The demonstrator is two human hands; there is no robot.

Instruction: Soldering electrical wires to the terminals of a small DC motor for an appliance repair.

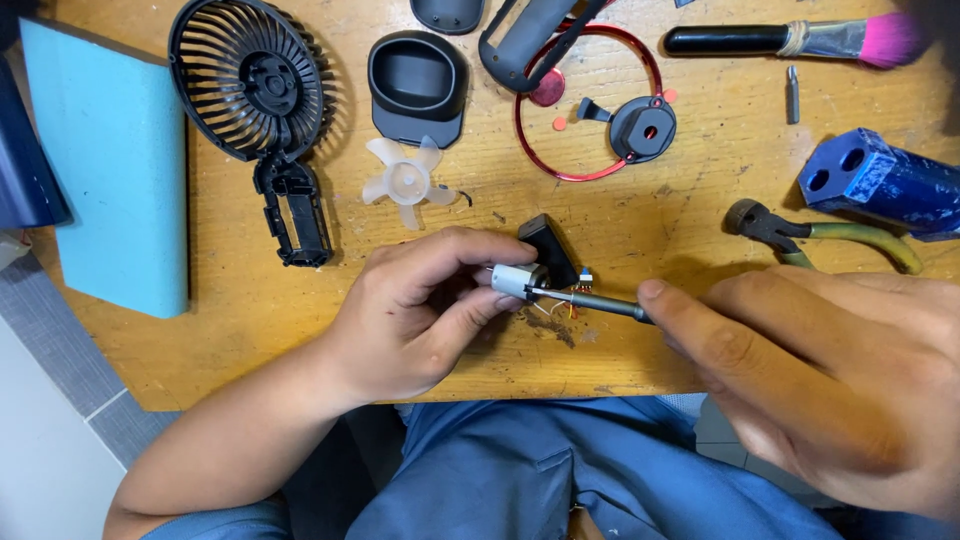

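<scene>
Right hand [820, 380], soldering iron [600, 303], motor [518, 281]

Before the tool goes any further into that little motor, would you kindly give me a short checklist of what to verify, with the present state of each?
1. Left hand grips the small silver cylindrical motor between thumb and fingers: ok.
2. Right hand holds the thin dark metal tool shaft: ok.
3. Shaft tip meets the motor's end: ok, though the exact contact spot cannot be told.
4. Thin orange wires under the shaft are clear of the tip: cannot tell.
5. Small black rectangular block behind the motor is out of the way: ok.
6. Translucent white fan blade lies apart on the wooden table: ok.
</scene>
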